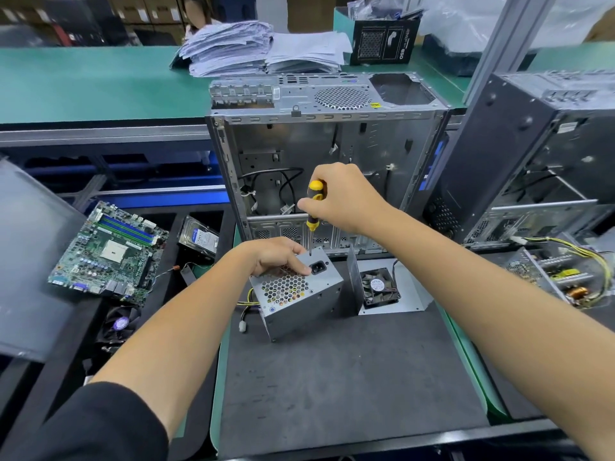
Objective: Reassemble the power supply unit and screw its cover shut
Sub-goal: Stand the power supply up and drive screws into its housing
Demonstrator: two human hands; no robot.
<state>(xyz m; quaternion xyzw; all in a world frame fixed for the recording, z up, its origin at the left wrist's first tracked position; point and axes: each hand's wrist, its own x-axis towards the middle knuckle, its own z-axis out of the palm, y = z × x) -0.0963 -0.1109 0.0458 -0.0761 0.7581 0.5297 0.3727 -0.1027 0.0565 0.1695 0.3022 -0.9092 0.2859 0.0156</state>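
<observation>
Left hand [278, 257] atop power supply [299, 294], open case [326, 168] behind, perhaps touching.

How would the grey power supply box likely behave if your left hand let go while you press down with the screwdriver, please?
The power supply box stands tilted on one edge on the mat, so it would probably tip. Its sheet-metal walls look stiff. The left hand steadying it suggests that the screwdriver could shift it.

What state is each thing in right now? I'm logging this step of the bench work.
power supply unit: cover on, tilted on mat, steadied
screwdriver: upright, tip at the unit's top edge
left hand: resting on the unit
right hand: gripping the screwdriver
computer case: side open
fan: loose, on a metal plate
</observation>
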